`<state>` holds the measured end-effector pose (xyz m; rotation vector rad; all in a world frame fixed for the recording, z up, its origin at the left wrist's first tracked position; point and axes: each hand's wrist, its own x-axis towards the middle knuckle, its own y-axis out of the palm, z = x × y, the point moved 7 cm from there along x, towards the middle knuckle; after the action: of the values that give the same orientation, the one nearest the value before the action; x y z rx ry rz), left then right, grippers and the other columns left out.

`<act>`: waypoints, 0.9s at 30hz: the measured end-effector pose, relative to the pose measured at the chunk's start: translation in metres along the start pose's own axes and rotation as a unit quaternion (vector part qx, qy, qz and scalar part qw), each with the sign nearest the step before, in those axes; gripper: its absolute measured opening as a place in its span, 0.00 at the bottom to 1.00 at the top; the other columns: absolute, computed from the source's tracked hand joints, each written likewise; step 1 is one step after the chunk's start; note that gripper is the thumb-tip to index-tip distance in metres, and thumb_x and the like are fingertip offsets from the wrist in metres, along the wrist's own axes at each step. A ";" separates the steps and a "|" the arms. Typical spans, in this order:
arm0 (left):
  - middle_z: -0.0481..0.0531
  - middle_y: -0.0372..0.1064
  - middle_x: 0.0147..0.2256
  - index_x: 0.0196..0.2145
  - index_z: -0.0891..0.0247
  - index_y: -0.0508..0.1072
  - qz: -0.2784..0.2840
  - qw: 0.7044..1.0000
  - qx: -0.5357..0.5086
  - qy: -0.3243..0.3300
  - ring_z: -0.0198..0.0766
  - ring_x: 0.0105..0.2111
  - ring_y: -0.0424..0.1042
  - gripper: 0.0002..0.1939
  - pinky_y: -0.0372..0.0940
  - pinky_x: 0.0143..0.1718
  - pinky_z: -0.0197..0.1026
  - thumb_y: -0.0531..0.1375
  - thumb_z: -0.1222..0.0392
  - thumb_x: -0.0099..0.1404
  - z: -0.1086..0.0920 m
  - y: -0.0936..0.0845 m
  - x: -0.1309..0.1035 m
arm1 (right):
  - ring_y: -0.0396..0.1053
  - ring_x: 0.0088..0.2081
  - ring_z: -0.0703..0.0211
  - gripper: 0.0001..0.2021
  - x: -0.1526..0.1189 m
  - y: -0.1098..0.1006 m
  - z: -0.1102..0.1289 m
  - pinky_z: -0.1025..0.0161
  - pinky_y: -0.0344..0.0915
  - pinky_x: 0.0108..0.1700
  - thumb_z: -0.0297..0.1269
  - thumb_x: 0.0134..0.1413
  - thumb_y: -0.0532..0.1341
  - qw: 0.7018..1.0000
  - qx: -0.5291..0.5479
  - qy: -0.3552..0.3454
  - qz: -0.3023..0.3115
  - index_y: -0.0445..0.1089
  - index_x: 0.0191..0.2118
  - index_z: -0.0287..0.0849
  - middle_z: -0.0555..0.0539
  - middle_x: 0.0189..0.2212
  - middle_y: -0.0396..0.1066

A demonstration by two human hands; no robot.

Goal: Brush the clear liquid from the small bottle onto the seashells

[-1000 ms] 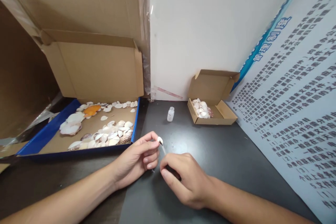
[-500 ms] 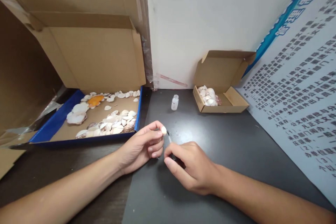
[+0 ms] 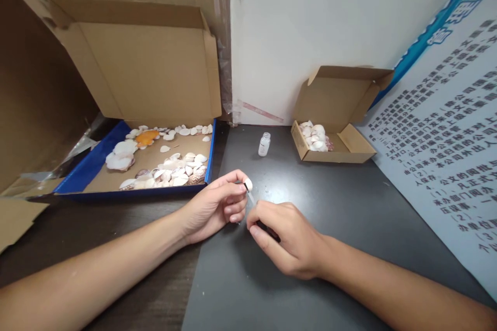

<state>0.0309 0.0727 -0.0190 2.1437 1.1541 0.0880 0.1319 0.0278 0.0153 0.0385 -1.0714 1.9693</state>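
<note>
A brush tip lies at the thumb side of a small shell between two hands.
The left hand pinches the white shell between thumb and forefinger, above the surface; the right hand is closed around the dark handle of the brush. Half a second ago the black tip was at the shell's right edge; now it is on the thumb side, so the brushwork seems to be reaching another part. The view has shifted, but the bottle stays upright beyond the hands, between the blue box and the small carton, both holding shells.
</note>
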 end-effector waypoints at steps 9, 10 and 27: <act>0.39 0.46 0.19 0.33 0.61 0.63 0.003 1.000 0.002 0.002 0.28 0.19 0.45 0.05 0.49 0.22 0.32 0.58 0.66 0.65 0.000 0.000 0.000 | 0.59 0.23 0.64 0.06 -0.001 0.001 -0.001 0.67 0.55 0.28 0.32 0.63 0.51 1.000 -0.011 0.005 -0.001 0.63 0.35 0.42 0.52 0.25 0.65; 0.39 0.46 0.19 0.33 0.61 0.63 0.002 1.000 -0.001 0.003 0.28 0.19 0.45 0.05 0.49 0.22 0.32 0.58 0.66 0.65 0.000 0.000 0.000 | 0.60 0.24 0.64 0.06 0.000 0.001 0.001 0.66 0.55 0.29 0.32 0.62 0.51 1.000 -0.016 -0.004 -0.001 0.63 0.36 0.42 0.51 0.26 0.66; 0.40 0.46 0.19 0.32 0.62 0.65 0.001 1.000 0.024 -0.005 0.28 0.19 0.45 0.04 0.48 0.23 0.32 0.58 0.65 0.65 0.001 0.001 -0.001 | 0.61 0.23 0.63 0.06 -0.001 0.003 -0.001 0.66 0.56 0.28 0.34 0.64 0.52 0.999 -0.031 0.004 0.006 0.65 0.38 0.43 0.53 0.24 0.67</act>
<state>0.0318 0.0714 -0.0188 2.1844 1.1577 0.0506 0.1306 0.0275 0.0120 -0.0093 -1.1308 1.9445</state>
